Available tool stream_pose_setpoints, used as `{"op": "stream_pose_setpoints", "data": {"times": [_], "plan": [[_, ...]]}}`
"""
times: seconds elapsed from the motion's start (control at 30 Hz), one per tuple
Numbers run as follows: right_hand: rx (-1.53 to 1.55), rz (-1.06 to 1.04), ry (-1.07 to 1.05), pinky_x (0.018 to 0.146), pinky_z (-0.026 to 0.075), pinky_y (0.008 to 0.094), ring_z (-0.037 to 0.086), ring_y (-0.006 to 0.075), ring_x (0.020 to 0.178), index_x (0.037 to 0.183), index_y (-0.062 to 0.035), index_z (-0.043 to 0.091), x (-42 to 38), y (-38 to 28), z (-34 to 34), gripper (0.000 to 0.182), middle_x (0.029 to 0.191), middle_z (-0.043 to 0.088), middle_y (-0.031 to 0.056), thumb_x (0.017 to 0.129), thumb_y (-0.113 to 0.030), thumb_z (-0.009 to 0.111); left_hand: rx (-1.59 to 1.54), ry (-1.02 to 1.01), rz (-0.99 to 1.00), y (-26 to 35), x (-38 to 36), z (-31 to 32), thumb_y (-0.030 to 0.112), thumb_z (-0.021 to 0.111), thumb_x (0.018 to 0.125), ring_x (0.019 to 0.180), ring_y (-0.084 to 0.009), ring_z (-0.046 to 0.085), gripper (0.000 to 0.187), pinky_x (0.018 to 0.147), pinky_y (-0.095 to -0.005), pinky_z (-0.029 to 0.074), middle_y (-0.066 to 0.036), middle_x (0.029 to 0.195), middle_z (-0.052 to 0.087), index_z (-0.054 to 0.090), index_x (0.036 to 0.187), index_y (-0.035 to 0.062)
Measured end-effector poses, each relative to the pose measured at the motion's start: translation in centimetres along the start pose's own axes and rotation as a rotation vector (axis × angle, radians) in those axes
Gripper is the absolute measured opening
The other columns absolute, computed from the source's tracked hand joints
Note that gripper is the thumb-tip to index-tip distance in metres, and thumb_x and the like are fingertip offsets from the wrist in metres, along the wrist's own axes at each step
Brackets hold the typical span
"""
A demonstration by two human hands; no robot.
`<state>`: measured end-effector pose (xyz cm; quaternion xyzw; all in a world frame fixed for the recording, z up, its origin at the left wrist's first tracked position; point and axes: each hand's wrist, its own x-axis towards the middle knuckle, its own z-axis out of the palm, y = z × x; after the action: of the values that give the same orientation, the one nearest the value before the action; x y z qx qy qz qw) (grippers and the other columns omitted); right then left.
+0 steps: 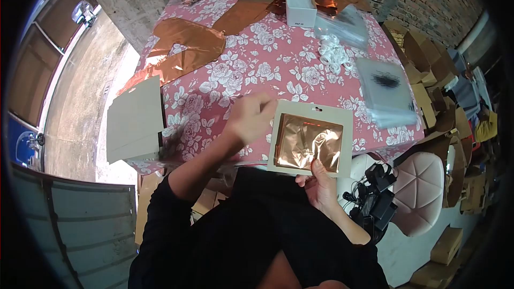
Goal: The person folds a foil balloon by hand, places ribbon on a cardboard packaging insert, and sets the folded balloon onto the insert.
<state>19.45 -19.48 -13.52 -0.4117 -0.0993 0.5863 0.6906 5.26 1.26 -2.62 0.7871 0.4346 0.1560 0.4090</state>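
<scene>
My right hand [320, 184] grips a beige backing card [347, 128] at its lower edge, thumb on top and fingers partly hidden underneath. On the card lies a folded, shiny copper-coloured foil piece [308, 142], pressed under the thumb. A small hang hole shows near the card's top edge. My left hand [249, 118], smeared by motion, is just left of the card, over the flowered tablecloth; its fingers cannot be made out clearly. At the table's left edge stands a stack of similar beige cards [134, 120].
Large flat copper foil shapes [201, 48] cover the back left. Further right are a white box [301, 10], white looped bands [334, 53] and clear plastic bags [385, 88]. A chair [420, 192] with black electronics and cables [375, 198] stands at front right, cardboard boxes [450, 241] beyond.
</scene>
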Motion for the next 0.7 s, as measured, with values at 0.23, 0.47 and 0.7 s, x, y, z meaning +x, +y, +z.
{"op": "stream_pose_setpoints", "data": {"times": [0.23,0.47,0.7], "plan": [[-0.019,0.019,-0.011,0.065,0.048,0.0280,0.066,0.0196,0.072,0.103,-0.0041,0.059,-0.2,-0.1,-0.8,0.036,0.083,0.066,0.0100,0.101,-0.040,0.053,0.048,0.033,0.135,-1.8,-7.8,3.9,0.021,0.060,0.093,0.050,-0.0281,0.054,0.035,0.053,-0.0377,0.043,-0.021,0.063,0.057,0.057,0.071,-0.0063],[-0.079,-0.053,-0.133,0.065,0.047,0.0276,0.065,0.0187,0.072,0.102,-0.0038,0.058,-0.7,-1.7,0.0,0.036,0.083,0.066,0.0105,0.102,-0.039,0.051,-0.447,-0.189,-0.262,-0.7,-10.2,3.1,0.036,0.064,0.094,0.066,-0.0194,0.068,0.041,0.058,-0.0342,0.052,-0.012,0.071,0.065,0.066,0.083,-0.0035],[-0.116,-0.119,-0.193,0.061,0.045,0.0259,0.063,0.0165,0.070,0.101,-0.0052,0.058,0.9,-3.5,2.7,0.031,0.083,0.066,0.0095,0.103,-0.035,0.052,-0.971,-0.135,-0.195,1.1,-8.2,4.0,0.009,0.054,0.095,0.082,-0.0184,0.070,0.026,0.068,-0.0280,0.059,-0.015,0.102,0.070,0.063,0.114,-0.0070]]}}
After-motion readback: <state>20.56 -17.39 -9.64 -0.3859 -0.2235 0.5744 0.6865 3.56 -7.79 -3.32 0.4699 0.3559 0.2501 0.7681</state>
